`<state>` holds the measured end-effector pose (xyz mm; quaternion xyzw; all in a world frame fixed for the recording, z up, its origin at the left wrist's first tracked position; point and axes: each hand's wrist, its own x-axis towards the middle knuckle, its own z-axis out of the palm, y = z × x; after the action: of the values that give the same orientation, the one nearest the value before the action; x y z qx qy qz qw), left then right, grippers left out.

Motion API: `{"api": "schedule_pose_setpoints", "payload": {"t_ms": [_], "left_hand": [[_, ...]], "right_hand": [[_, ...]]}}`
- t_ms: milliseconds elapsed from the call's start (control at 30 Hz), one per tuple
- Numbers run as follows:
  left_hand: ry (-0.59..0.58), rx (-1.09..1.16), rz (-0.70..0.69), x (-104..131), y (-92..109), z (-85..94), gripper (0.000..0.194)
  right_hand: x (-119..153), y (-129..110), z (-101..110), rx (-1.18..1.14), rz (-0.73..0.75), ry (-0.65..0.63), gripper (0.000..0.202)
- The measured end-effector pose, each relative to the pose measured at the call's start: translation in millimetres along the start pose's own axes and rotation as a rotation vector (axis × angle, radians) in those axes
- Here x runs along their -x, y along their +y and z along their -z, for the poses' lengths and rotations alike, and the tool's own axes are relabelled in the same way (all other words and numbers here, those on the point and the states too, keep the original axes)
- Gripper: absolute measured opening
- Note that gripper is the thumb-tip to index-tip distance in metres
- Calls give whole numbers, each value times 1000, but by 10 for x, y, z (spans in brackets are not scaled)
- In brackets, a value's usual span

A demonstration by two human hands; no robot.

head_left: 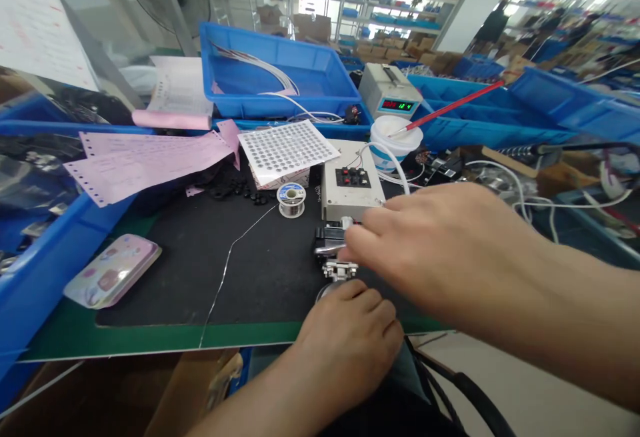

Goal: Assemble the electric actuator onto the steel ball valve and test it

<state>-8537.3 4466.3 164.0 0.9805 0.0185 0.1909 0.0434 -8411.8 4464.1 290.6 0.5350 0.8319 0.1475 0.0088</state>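
Observation:
A small metal and black fixture (334,240) stands in front of a grey box (350,190) with red and black terminals. My right hand (415,233) reaches in from the right, its fingers closed round the end of a metal lever (330,250) on the fixture. Below it, my left hand (353,330) has its fingers curled over a round metal part (327,289), mostly hidden under them, at the fixture's near end. A solder spool (291,201) lies left of the grey box, its wire trailing to the table's front edge.
Pink papers (150,160) and a patterned case (114,270) lie on the left. Behind are a dotted white sheet (287,150), a blue bin (280,70), a power supply (391,90) and a white tub (395,140) with a red stick. Cables and parts crowd the right.

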Motion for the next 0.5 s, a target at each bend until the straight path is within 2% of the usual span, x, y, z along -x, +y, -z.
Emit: {"api": "schedule_pose_setpoints", "payload": {"t_ms": [67,133,200,300,400,500], "left_hand": [[45,60,5,-13,-13,41,8],[94,80,4,-28,-29,72,7],[112,95,-1,-46,-45,78,7],[123,112,2,-75,-61,53,6],[135,112,10,-100,-68,23,5],[130,116,-1,-107,-75,9,10]], "right_hand": [[222,143,-75,4,9,1,33],[439,239,-258,-4,-54,-13,36],[606,265,-477,-38,-99,-31,36],[736,212,-714,-77,-114,14,36],[753,132,-757,-71,-119,61,30],[691,52,-654,-47,-142,49,17]]}}
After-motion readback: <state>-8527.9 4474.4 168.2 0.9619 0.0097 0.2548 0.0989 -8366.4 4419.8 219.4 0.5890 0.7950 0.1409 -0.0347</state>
